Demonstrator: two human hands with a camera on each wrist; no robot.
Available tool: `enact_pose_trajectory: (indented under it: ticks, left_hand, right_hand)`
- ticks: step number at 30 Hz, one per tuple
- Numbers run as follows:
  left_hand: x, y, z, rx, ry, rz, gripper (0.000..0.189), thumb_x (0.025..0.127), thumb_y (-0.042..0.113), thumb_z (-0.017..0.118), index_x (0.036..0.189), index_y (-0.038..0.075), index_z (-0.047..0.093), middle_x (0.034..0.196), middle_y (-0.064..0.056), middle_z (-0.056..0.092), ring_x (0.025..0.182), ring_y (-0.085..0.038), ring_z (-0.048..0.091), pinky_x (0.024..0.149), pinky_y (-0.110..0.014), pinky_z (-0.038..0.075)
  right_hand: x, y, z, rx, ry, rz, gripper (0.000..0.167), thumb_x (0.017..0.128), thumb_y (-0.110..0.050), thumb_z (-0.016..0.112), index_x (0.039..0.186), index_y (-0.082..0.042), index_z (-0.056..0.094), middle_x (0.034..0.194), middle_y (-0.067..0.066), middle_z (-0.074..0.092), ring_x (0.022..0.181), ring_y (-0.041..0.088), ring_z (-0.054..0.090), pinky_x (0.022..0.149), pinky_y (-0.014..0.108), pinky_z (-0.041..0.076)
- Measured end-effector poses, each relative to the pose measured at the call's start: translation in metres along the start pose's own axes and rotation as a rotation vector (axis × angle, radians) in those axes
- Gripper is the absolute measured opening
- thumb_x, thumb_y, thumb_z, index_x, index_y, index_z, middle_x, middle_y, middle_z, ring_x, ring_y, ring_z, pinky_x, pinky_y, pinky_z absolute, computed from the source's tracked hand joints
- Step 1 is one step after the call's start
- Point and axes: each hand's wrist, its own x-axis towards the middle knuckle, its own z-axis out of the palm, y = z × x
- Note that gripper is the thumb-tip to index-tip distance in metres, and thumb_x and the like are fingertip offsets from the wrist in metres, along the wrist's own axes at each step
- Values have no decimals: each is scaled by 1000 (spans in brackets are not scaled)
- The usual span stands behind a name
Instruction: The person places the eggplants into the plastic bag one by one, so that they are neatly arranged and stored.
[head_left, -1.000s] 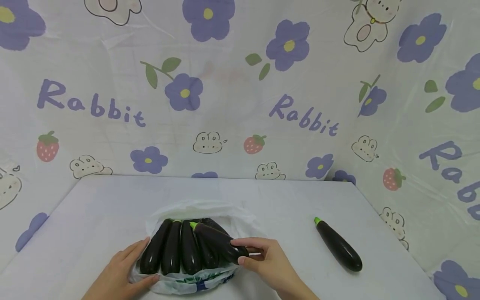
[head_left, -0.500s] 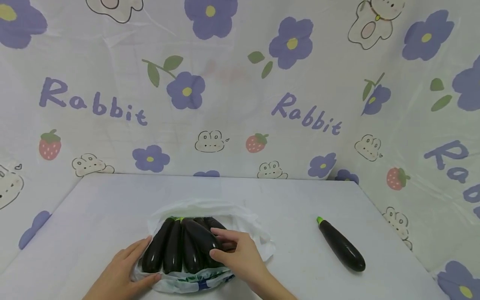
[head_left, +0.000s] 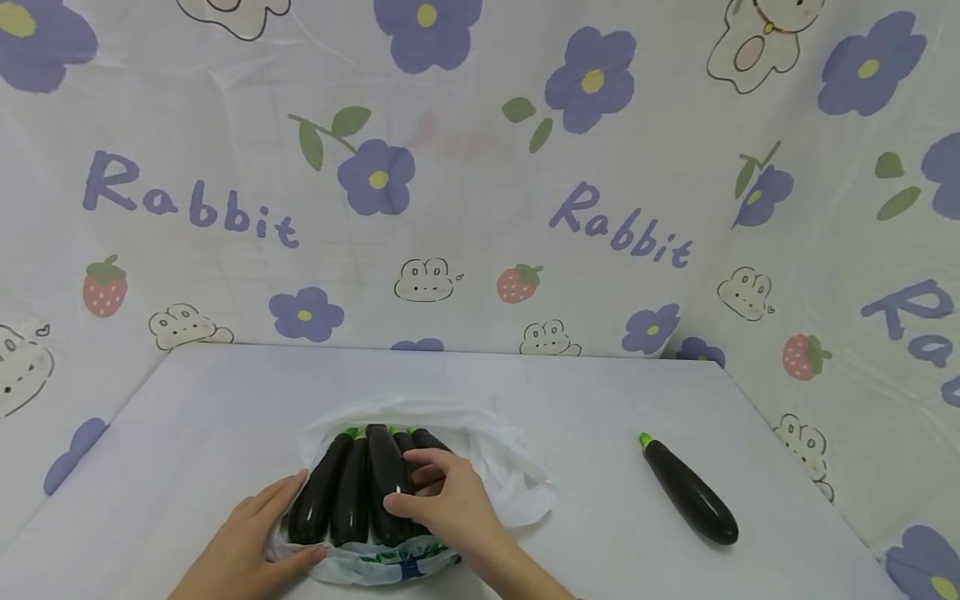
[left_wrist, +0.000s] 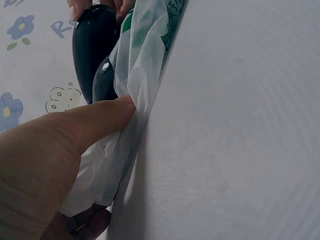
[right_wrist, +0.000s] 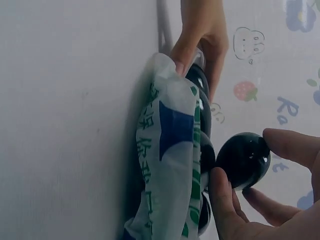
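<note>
A white plastic bag (head_left: 517, 492) with green and blue print lies mouth-up around several dark, glossy eggplants (head_left: 315, 500). My right hand (head_left: 453, 504) holds one eggplant (head_left: 387, 479) between thumb and fingers, on top of the row. In the right wrist view, the rounded end of this eggplant (right_wrist: 242, 161) sits between the fingertips, right beside the ones in the bag. My left hand (head_left: 251, 533) grips the bag's left end, thumb in front and fingers along the far side. The left wrist view has the thumb (left_wrist: 107, 115) pressing the bag's rim.
A single eggplant (head_left: 690, 492) lies on the white table (head_left: 585, 417) to the right, its green stem pointing away. Behind the table hangs a white cloth (head_left: 465, 208) printed with flowers and rabbits, which also runs along the right side.
My right hand has moved left with the eggplant, swinging it from slanted across the others to nearly in line with them. My left hand stays on the bag.
</note>
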Motion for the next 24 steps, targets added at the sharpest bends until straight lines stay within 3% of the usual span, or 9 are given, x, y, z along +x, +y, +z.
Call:
enact_pose_trajectory:
  ticks: [9, 24]
  left_hand:
    - [0, -1, 1, -4, 59, 56, 97, 79, 66, 70, 149, 7, 42, 141, -16, 49, 119, -38, 51, 92, -60, 46]
    - [0, -2, 1, -6, 30, 39, 99, 78, 68, 69, 150, 6, 41, 142, -18, 48, 120, -40, 50, 92, -60, 46]
  right_hand:
    - [1, -2, 14, 50, -39, 5, 51, 77, -14, 85, 123, -7, 64, 98, 7, 60, 70, 18, 64, 64, 34, 58]
    - [2, 2, 19, 83, -41, 22, 44, 78, -7, 82, 119, -5, 66, 98, 9, 61, 69, 22, 65, 65, 38, 58]
